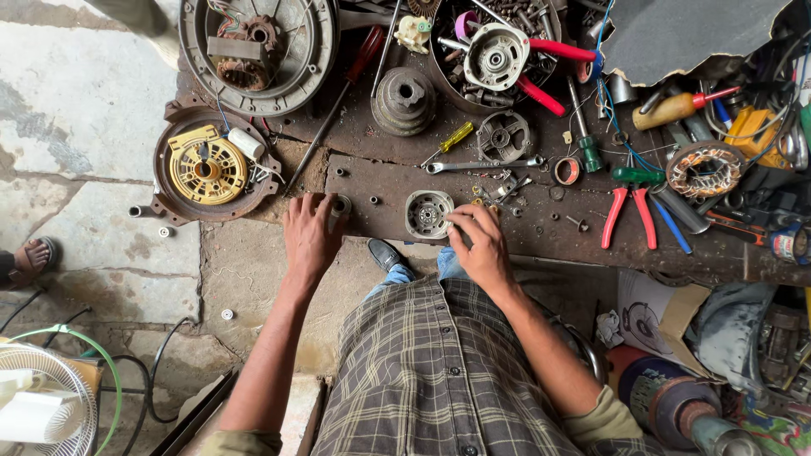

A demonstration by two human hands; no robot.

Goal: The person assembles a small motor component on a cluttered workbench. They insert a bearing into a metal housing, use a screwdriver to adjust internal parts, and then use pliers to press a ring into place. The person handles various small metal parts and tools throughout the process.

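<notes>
Nearest the camera, below the plaid shirt (439, 380), both bare forearms reach forward to the front edge of a rusty, cluttered table (389, 207). The left hand (309, 232) lies palm down on that edge, its fingertips closed around a small grey metal bush (340, 207). The right hand (481, 243) rests just beside a round silver motor end cap (427, 213), its thumb and forefinger pinched at the cap's right rim; whether they actually grip it or a tiny part there cannot be told. The cap lies flat near the table's front edge, between the two hands.

Just beyond, small nuts and screws are scattered on the plate, and a combination spanner (483, 164) lies crosswise behind the cap. To the left sits a rusty motor housing holding a yellow fan rotor (205, 166) and a white capacitor (246, 143). To the right lie red-handled pliers (629, 211) and a copper-wound stator (704, 169).

Farther back stand a stepped pulley (405, 100), a yellow-handled screwdriver (449, 140), a large round motor casing (258, 51) and a bowl of parts (498, 51).

At the left edge, on the floor, a sandalled foot (29, 257) of another person shows.
</notes>
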